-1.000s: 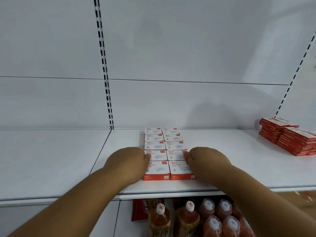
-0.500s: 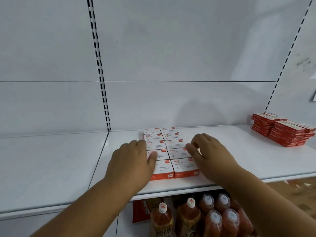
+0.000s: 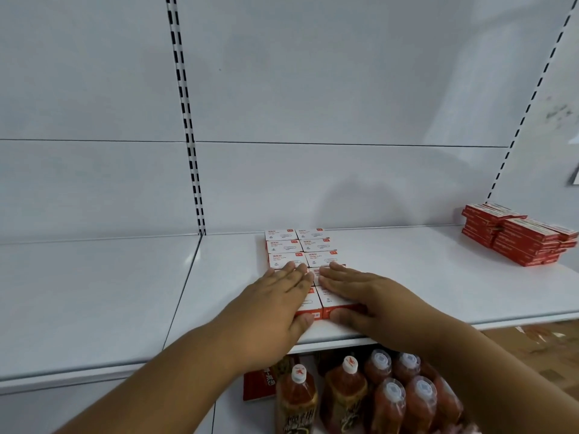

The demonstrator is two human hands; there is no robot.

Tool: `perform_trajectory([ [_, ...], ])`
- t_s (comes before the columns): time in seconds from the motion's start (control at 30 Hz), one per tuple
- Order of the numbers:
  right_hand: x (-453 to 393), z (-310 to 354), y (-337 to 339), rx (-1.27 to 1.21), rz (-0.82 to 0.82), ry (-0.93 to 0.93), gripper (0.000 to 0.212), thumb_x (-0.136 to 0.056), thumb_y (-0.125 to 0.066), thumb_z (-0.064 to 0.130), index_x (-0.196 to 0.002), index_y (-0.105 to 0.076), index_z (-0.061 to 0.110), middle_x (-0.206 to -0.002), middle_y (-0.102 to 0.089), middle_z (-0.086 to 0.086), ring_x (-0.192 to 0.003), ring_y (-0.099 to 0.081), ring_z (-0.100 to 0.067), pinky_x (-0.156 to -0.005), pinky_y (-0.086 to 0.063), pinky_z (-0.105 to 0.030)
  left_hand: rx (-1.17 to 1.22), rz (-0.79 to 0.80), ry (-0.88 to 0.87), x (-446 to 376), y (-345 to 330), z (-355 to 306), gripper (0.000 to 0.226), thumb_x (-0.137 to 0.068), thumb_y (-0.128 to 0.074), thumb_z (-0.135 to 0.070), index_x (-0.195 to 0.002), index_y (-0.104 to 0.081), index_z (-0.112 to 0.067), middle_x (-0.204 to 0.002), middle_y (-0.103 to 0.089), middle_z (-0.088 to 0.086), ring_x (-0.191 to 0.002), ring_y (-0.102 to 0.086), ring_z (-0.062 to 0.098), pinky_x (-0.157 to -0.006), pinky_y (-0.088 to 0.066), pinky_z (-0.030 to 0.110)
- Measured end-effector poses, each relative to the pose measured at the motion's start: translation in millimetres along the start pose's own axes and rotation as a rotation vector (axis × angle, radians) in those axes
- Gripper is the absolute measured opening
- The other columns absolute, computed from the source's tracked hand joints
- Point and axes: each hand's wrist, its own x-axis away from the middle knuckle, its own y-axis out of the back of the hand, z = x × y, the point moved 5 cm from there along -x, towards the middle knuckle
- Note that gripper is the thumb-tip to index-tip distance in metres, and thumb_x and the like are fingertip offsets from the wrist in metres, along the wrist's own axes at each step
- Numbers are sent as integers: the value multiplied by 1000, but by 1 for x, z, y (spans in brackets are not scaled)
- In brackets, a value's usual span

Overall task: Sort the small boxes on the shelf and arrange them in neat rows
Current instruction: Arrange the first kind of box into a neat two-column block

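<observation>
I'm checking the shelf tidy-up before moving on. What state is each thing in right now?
Small white and orange boxes: lying flat in two columns running to the back wall, edges touching.
Left hand: flat, fingers straight, pressing on the left column.
Right hand: flat on the right column, thumb at the front box.
Red boxes: stacked unevenly at the right.
Bottles: upright below, capped.

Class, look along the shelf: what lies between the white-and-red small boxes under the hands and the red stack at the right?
Nothing: the head view shows bare white shelf between the small boxes and the red stack.
</observation>
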Motion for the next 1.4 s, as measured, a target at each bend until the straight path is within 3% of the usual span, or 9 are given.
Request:
perform_trajectory([
  [0.4, 3, 4, -1, -33, -15, -4, 63, -94, -52, 52, -150, -30, 35, -156, -24, 22, -145, -10, 9, -121, -11, -22, 39, -14, -2, 0, 1, -1, 64, -102, -29, -50, -156, 0, -30, -164, 6, -12, -148, 10, 3, -118, 8, 21],
  [0.5, 2, 0, 8, -140, -94, -76, 64, -90, -42, 61, -148, -37, 35, -155, -28, 21, -143, -15, 9, -120, -13, -21, 228, 4, 58, 3, 8, 4, 65, -100, -28, -55, -156, -4, -34, -161, 6, -19, -144, 10, -4, -117, 5, 22],
  [0.6, -11, -13, 21, -164, -138, -163, 54, -97, -41, 51, -147, -41, 33, -155, -29, 20, -143, -16, 8, -117, -10, -18, 402, -92, 185, -4, 22, 23, 58, -100, -31, -51, -155, -17, -37, -162, -7, -19, -148, -2, 2, -123, -6, 32],
  [0.83, -55, -26, 9, -15, 126, -156, 56, -104, -31, 42, -155, -23, 19, -164, -12, 5, -149, -4, -5, -113, 1, -16, 168, 51, 218, -42, 26, 25, 59, -105, -29, -42, -157, -9, -24, -164, 3, -9, -150, 5, 8, -121, -2, 28],
  [1.03, -59, -31, -2, -26, 152, -129, 58, -105, -28, 41, -156, -16, 16, -164, -8, 2, -150, 1, -7, -109, 5, -14, 230, 45, 221, -46, 11, 23, 55, -106, -31, -36, -156, -17, -20, -164, -4, -6, -150, 3, 7, -109, 5, 13],
  [1.2, -61, -31, -2, -72, 154, -113, 56, -105, -30, 41, -156, -19, 18, -164, -8, 6, -149, 1, -4, -109, 4, -13, 275, 21, 229, -46, 10, 24, 55, -106, -34, -36, -156, -20, -21, -164, -6, -9, -149, 1, 5, -108, 5, 12],
  [1.3, -54, -37, 9, -261, 32, -172, 49, -102, -40, 42, -150, -37, 28, -156, -22, 21, -146, -14, 1, -112, -8, -14, 515, -140, 329, -40, 16, 37, 49, -103, -43, -36, -150, -36, -25, -157, -26, -14, -146, -21, 8, -119, -16, 25],
  [1.33, -51, -42, 15, -320, -46, -219, 44, -101, -44, 43, -143, -45, 31, -149, -33, 24, -141, -30, -2, -111, -20, -18, 565, -240, 389, -37, 20, 45, 39, -102, -45, -36, -140, -48, -26, -147, -42, -14, -137, -38, 10, -113, -32, 30],
  [1.4, -52, -53, 25, -285, -178, -327, 31, -99, -45, 47, -116, -61, 28, -121, -62, 15, -108, -58, -9, -94, -46, -28, 396, -397, 509, -32, 32, 58, 22, -100, -45, -40, -101, -61, -25, -108, -64, -10, -97, -60, 10, -82, -50, 32],
])
